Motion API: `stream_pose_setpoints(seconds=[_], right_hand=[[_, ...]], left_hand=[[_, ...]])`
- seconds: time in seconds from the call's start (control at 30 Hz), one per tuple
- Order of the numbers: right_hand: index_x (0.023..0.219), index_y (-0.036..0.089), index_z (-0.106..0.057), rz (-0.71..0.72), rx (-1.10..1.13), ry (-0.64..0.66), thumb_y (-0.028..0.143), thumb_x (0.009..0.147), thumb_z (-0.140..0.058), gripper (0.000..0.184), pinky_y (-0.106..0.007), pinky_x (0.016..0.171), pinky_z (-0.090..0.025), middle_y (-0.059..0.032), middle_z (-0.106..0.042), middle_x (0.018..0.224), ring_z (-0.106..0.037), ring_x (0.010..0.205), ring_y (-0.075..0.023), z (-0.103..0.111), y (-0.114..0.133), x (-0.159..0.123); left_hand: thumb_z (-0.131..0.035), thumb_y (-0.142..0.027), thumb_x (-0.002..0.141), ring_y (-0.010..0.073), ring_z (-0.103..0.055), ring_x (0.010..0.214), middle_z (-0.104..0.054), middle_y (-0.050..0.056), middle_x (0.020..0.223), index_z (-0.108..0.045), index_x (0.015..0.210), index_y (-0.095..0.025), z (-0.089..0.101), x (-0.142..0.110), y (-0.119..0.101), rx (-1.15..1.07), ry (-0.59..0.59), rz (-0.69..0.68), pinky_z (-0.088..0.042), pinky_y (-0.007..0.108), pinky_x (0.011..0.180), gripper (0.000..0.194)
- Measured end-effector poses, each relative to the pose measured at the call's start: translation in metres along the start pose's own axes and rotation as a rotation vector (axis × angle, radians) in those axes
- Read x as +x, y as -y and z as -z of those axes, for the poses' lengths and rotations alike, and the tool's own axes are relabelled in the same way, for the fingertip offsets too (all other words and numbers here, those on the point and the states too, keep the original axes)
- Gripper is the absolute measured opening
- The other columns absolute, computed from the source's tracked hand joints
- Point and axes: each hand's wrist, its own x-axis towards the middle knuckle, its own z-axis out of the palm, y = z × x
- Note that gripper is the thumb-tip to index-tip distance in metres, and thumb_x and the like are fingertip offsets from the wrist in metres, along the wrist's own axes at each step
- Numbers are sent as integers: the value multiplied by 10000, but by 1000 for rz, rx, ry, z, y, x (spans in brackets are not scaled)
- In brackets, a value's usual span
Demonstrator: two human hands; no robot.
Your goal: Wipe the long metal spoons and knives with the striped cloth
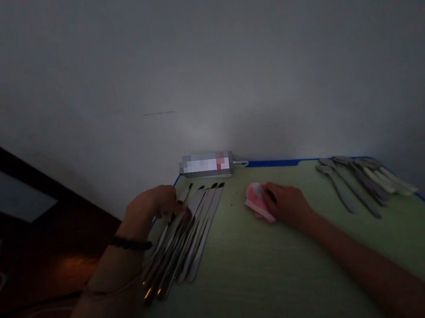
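Observation:
On the left of the table my left hand [160, 201] is over the upper end of a row of metal cutlery [201, 231], with knives among it. The fingers are curled and pressed together at the leftmost pieces; darkness hides what they grip, if anything. A beaded bracelet [130, 243] circles that wrist. My right hand [287, 202] is closed on a folded pink-and-white cloth [258, 202], which rests on the light green tabletop right of the cutlery row.
Several metal spoons [339, 188] lie fanned out at the far right, beside pale-handled cutlery [393, 180]. A white box-like object [206, 165], blurred out, stands at the back edge with a white cable [241, 164]. Behind the blue-edged table [285, 273] rises a plain wall [203, 69].

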Motion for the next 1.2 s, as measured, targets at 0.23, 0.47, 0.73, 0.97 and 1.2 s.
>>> stream_pose_setpoints(seconds=[0.23, 0.47, 0.73, 0.97, 1.2], right_hand=[[1010, 212, -567, -18, 13, 10, 344, 900, -320, 301, -255, 603, -345, -41, -685, 918, -622, 733, -153, 1, 1, 0], [987, 208, -578, -23, 11, 9, 347, 891, -333, 298, -253, 582, -327, -41, -682, 857, -609, 697, -149, 2, 0, -1], [974, 207, -577, -17, 20, 4, 350, 894, -326, 300, -259, 584, -333, -35, -685, 878, -619, 705, -156, 2, 0, -2], [1035, 212, -568, -21, 21, 12, 357, 893, -322, 319, -260, 606, -354, -42, -685, 916, -627, 738, -162, 1, 0, -1], [1007, 210, -573, -24, 21, 31, 348, 892, -330, 301, -254, 613, -355, -44, -683, 921, -620, 742, -156, 3, 0, -1]], left_hand=[[-627, -316, 654, 200, -645, 586, -713, 132, 732, -677, 632, -126, -8, 7, -7, -102, 132, 64, -496, 267, 528, 197], [-618, -341, 620, 212, -623, 536, -687, 131, 657, -645, 580, -124, -7, 1, -26, -41, 86, 91, -482, 294, 534, 222], [-576, -373, 623, 205, -606, 521, -685, 130, 674, -661, 623, -126, -2, -11, -42, -23, 96, 118, -465, 285, 517, 261], [-554, -355, 634, 218, -607, 521, -685, 151, 717, -669, 654, -115, 0, -16, -46, -40, 105, 97, -472, 301, 504, 267], [-588, -363, 610, 244, -622, 553, -687, 166, 704, -669, 640, -112, -4, -9, -40, -38, 68, 93, -490, 323, 537, 266]])
